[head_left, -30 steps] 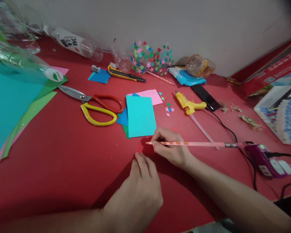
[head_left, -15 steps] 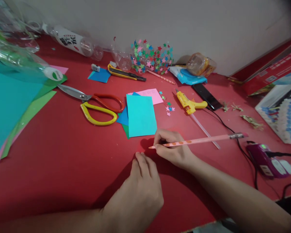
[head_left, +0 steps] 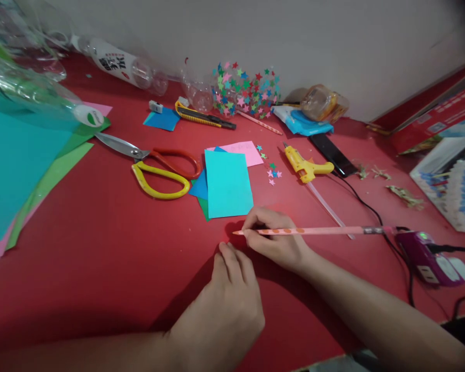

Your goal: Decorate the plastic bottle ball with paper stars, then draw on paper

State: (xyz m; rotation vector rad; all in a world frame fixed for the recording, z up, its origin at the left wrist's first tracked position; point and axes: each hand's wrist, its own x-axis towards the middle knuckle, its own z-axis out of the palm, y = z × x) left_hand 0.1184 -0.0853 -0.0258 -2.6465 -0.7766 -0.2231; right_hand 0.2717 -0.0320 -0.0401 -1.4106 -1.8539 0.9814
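In my right hand a pink pencil with orange spots is pinched close to its tip, lying low over the red tabletop. Its eraser end points right. My left hand rests palm down just below the pencil tip, fingers together and stretched forward onto the red surface. A faint brighter red patch shows beside my right hand; whether it is red paper, I cannot tell. Right above my hands lies a turquoise paper piece over blue and green ones. A pink paper slip pokes out behind it.
Scissors with red and yellow handles lie left of the papers. A box cutter, small paper stars, a yellow glue gun and a phone lie behind. A purple power adapter with cords is at right, large coloured sheets at left.
The pencil has swung to a flatter angle, its eraser end lower, and its tip has shifted slightly left. My left hand stays in nearly the same place; the view has shifted a little.
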